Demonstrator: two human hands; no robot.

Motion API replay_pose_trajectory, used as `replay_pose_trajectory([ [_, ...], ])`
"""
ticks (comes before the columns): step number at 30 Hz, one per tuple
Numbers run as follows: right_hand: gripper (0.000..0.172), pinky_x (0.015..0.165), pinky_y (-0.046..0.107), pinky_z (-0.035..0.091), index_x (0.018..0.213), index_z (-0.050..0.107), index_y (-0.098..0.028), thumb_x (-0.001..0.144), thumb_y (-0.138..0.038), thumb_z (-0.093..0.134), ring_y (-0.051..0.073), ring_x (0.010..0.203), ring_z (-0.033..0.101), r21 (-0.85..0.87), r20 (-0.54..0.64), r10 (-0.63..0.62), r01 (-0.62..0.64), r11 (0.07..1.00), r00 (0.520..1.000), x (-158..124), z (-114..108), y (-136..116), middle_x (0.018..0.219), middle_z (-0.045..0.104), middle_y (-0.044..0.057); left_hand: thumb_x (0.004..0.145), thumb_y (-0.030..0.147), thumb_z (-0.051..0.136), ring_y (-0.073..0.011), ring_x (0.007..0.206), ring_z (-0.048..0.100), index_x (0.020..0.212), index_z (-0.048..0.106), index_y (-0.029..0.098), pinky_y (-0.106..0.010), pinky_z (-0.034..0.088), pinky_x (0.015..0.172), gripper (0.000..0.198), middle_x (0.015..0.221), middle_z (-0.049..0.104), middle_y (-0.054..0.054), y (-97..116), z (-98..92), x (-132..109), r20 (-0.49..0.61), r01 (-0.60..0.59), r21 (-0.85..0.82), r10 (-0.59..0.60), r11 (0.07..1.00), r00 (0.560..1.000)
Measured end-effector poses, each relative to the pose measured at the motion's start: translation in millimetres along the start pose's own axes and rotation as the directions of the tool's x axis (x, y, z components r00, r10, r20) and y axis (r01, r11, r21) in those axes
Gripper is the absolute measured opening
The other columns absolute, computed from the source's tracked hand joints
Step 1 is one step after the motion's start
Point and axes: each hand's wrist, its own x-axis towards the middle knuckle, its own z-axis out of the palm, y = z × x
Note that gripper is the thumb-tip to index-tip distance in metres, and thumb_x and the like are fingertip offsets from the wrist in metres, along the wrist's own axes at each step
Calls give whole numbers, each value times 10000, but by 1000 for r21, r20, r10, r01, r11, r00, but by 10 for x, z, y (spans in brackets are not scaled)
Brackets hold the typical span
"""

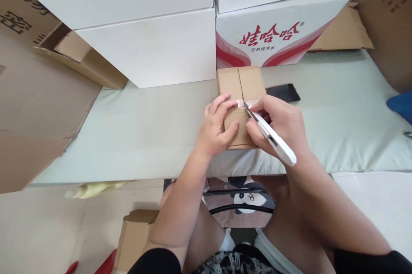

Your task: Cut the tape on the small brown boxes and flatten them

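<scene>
A small brown cardboard box point(252, 77) lies on the pale green cloth, its two top flaps meeting at a lengthwise seam. A strip of clear tape point(240, 103) crosses that seam near the middle. My left hand point(219, 123) rests on the box's left side with fingers spread over the top, holding nothing. In my right hand point(280, 121) is a white utility knife point(273, 136), gripped low near the blade. Its blade tip meets the seam at the tape. Part of the box's right side is hidden behind my right hand.
Behind the box stand stacked white cartons point(154, 50), one with red lettering point(273, 33). A dark phone point(285, 92) lies right of the box. Large brown cartons point(38, 85) flank the cloth-covered surface point(144, 136). Below, a brown box point(133, 235) sits on the floor.
</scene>
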Motion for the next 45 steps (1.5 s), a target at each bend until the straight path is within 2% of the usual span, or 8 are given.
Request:
replay_pose_trajectory([
  [8,128,601,324,431,740,497,-265,648,-205,563,173,587,511,20,-10,1,-1,1000,1000,-23,5,7,679,603,-4,997,583,422,-310,1484,463,1333,571,237,-490,345,1242,504,1550,533,-144,13,-2,4,-14,-12,12,12,1000,1000],
  [15,112,613,319,418,746,484,-263,697,-218,574,182,626,527,-35,5,4,-4,999,1000,-15,10,-33,729,637,20,990,532,454,-298,1461,489,1306,589,218,-474,355,1242,465,1527,550,-149,27,10,2,-54,-18,-16,17,1000,998],
  [20,165,597,320,395,714,419,-267,663,-203,562,180,604,485,-66,-7,11,-11,998,1000,-11,13,-41,686,594,12,979,494,443,-306,1455,498,1289,587,233,-491,376,1223,430,1536,547,-139,37,20,1,-52,4,16,-3,1000,999],
  [27,165,596,319,396,721,419,-264,655,-201,556,179,604,493,-48,-25,-19,18,999,1000,-39,26,-9,681,573,5,978,523,440,-319,1452,497,1271,606,227,-495,378,1216,448,1517,564,-139,23,45,3,-83,-10,-17,8,1000,996],
  [33,158,588,299,393,742,427,-264,670,-202,554,175,619,498,-60,-47,-47,45,997,998,-26,57,3,722,625,15,1001,540,396,-305,1454,499,1282,601,224,-472,368,1220,470,1513,567,-143,13,77,-8,-106,-22,-17,20,1000,994],
  [40,114,570,299,367,708,440,-256,663,-221,539,156,563,457,31,-20,-70,70,997,997,-44,17,7,627,536,-22,1001,483,406,-307,1458,499,1284,590,232,-478,368,1211,421,1527,557,-145,5,82,-22,-117,-31,-29,28,999,993],
  [45,79,553,301,371,704,489,-248,665,-211,546,145,545,459,213,-88,15,4,977,996,-59,3,56,594,523,-38,1022,572,389,-318,1473,480,1305,588,219,-490,364,1219,495,1522,554,-161,-26,65,-11,-109,-60,-54,54,997,993],
])
